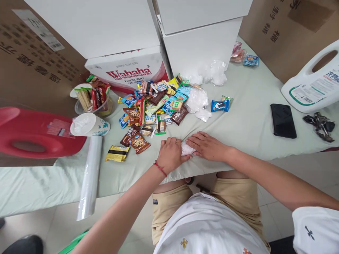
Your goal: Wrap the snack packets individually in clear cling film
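At the table's front edge, a crumpled clear plastic bag (187, 149) lies flattened between my two hands. My left hand (171, 154) presses on its left end, fingers curled and thumb reaching across the near side. Over the right end lies my right hand (210, 146), its fingers close together and pressing the plastic down. Whether anything is inside the bag is hidden. Just beyond my hands spreads a pile of wrapped snacks (156, 102), with brown, blue, yellow and green packets. More crumpled clear plastic bags (197, 100) lie to the right of the pile.
A plastic roll (90, 178) overhangs the front edge at left, near a paper cup (90, 124), a red jug (39, 132) and a snack tub (92, 102). To the right are a phone (283, 120), keys (320, 126) and a white jug (314, 83). Boxes (129, 70) line the back.
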